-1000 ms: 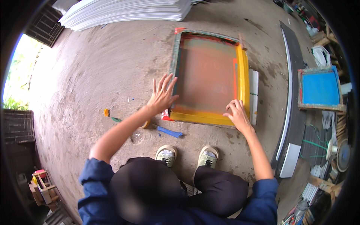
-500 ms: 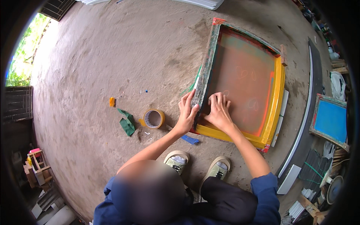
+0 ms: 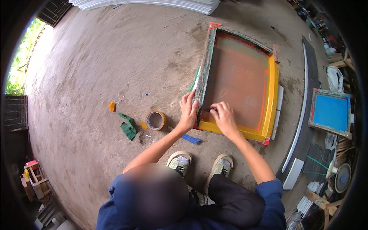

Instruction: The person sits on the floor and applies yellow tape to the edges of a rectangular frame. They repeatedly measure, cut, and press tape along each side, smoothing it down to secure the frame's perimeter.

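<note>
Taking the big screen frame [image 3: 237,80] on the floor [image 3: 96,65] as the landmark, everything else lies around it.

Far to its left lies a small orange scrap [image 3: 112,106], then a crumpled green scrap [image 3: 127,125], then one tape roll [image 3: 155,120], lying flat and apart from both hands. Just left of the frame's near corner a blue strip [image 3: 191,138] lies on the floor by the left wrist.

The left hand [image 3: 188,111] rests on the frame's left bar near its near corner, fingers flat and together along the bar, pressing rather than gripping. The right hand [image 3: 223,117] sits just inside that same corner on the mesh, fingers curled down as if pinching or smoothing something small; I cannot tell whether it holds anything.

As I judge it, edging the frame is well along: yellow tape [image 3: 273,92] already covers the near bar and the right bar, while the left and far bars show only stained green and red wood. The near-left corner is in hand; two bars seem left.

To the frame's right stands a long dark board [image 3: 308,99], and beyond it a second, smaller frame [image 3: 331,113] with blue mesh.

Count: two screen frames, one tape roll, two scraps, one blue strip, two hands at work, two shoes [image 3: 199,166] below the frame.
</note>
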`<state>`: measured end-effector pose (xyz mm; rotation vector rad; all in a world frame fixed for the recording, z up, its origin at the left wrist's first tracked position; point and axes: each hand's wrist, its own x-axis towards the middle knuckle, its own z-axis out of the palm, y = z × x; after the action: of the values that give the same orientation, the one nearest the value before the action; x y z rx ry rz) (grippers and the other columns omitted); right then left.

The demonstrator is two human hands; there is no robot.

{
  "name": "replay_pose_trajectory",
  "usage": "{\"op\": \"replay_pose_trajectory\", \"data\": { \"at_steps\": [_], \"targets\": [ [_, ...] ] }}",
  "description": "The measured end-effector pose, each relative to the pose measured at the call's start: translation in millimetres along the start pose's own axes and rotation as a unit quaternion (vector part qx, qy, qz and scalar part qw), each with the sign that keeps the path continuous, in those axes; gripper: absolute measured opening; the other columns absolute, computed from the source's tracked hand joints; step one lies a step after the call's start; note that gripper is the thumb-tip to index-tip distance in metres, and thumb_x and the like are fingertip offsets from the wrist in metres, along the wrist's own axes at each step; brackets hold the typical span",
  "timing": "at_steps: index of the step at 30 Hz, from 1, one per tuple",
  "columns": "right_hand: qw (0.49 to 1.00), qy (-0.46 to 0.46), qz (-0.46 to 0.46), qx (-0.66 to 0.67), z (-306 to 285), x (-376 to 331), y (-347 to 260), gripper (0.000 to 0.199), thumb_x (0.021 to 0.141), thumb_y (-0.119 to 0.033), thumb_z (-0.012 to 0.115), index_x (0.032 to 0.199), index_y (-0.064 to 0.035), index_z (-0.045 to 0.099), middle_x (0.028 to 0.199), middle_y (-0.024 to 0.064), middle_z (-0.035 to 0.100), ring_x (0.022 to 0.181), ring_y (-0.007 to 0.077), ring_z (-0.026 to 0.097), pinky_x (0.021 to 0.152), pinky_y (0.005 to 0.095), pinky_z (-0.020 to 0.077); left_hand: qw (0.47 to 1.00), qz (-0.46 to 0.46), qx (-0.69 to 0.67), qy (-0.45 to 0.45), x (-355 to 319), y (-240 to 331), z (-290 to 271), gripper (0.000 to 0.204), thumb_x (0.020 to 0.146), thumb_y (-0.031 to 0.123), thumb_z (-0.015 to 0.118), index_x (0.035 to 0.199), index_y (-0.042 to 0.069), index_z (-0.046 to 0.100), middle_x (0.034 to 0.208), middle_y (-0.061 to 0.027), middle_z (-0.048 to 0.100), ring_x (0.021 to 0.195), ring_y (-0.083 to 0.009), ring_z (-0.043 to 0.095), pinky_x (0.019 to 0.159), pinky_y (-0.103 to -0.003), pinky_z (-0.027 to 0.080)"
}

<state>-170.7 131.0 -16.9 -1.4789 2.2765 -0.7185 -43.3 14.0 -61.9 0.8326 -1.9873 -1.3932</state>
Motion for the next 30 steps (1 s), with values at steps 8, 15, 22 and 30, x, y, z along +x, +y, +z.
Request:
{"op": "replay_pose_trajectory", "data": {
  "at_steps": [8, 15, 22, 30],
  "targets": [
    [0.968, -0.047, -0.132, -0.208, -8.1, -56.1, -31.4, 0.038, 0.078, -0.010, 0.063, 0.112, 0.0028, 0.051, 0.109, 0.0146, 0.054, 0.106, 0.0282, 0.052, 0.088, 0.0379, 0.0447, 0.976, -0.055, 0.210, -0.002, -1.5, 30.4, 0.2, 0.073, 0.078, 0.047, 0.066, 0.130, 0.002, 0.043, 0.115, -0.0201, 0.044, 0.109, -0.0357, 0.041, 0.096, -0.046, 0.037],
    [0.955, -0.025, -0.133, -0.264, -61.8, -48.3, -49.9, 0.050, 0.066, 0.003, 0.065, 0.113, 0.0019, 0.050, 0.106, 0.0140, 0.055, 0.106, 0.0290, 0.054, 0.085, 0.0394, 0.0471, 0.950, -0.278, 0.061, -0.130, 38.7, 43.9, 2.6, 0.053, 0.070, 0.035, 0.070, 0.104, -0.005, 0.060, 0.090, -0.0167, 0.061, 0.080, -0.0313, 0.062, 0.067, -0.039, 0.051],
    [0.952, -0.029, -0.113, -0.284, -128.1, -70.2, -59.0, 0.054, 0.069, 0.006, 0.061, 0.121, 0.0023, 0.048, 0.109, 0.0149, 0.056, 0.108, 0.0299, 0.054, 0.091, 0.0399, 0.0449, 0.950, -0.295, -0.069, -0.072, 22.3, 125.3, 21.8, 0.032, 0.072, 0.021, 0.071, 0.083, -0.007, 0.062, 0.077, -0.0132, 0.062, 0.059, -0.0196, 0.063, 0.048, -0.036, 0.056],
    [0.877, 0.452, 0.141, 0.086, -67.1, -141.7, -87.1, 0.095, 0.071, -0.015, 0.073, 0.146, -0.0044, 0.015, 0.142, 0.0214, 0.024, 0.131, 0.0416, 0.023, 0.111, 0.0505, 0.0184, 0.949, -0.229, -0.201, 0.084, -33.4, 138.5, 38.7, 0.049, 0.066, 0.023, 0.072, 0.099, -0.008, 0.055, 0.090, -0.0178, 0.064, 0.070, -0.0223, 0.063, 0.064, -0.034, 0.052]
  ]
}}
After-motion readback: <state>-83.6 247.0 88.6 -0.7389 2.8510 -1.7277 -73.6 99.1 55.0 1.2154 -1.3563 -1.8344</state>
